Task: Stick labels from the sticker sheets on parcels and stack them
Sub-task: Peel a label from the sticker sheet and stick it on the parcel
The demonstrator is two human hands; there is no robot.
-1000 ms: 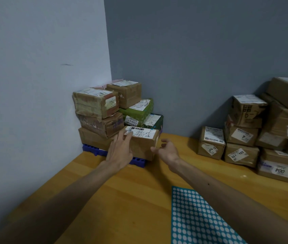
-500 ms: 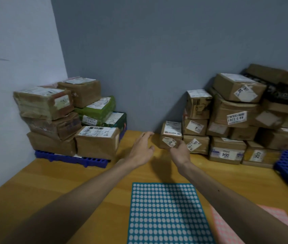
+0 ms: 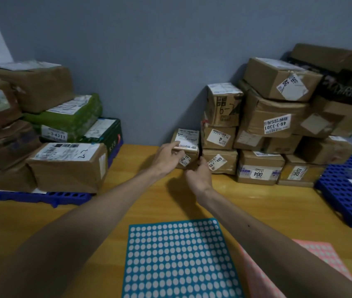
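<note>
Brown small parcel [image 3: 189,137] stands on the table [image 3: 127,190] against the right pile [image 3: 278,125], with the left hand [image 3: 167,158] clamped on its front corner and the right hand [image 3: 199,176] on its right edge

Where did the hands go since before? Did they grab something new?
Both hands left the big parcel on the left and swung right. Now the left hand and right hand grip a small parcel in the right pile. The blue sticker sheet and the piles stayed put.
</note>
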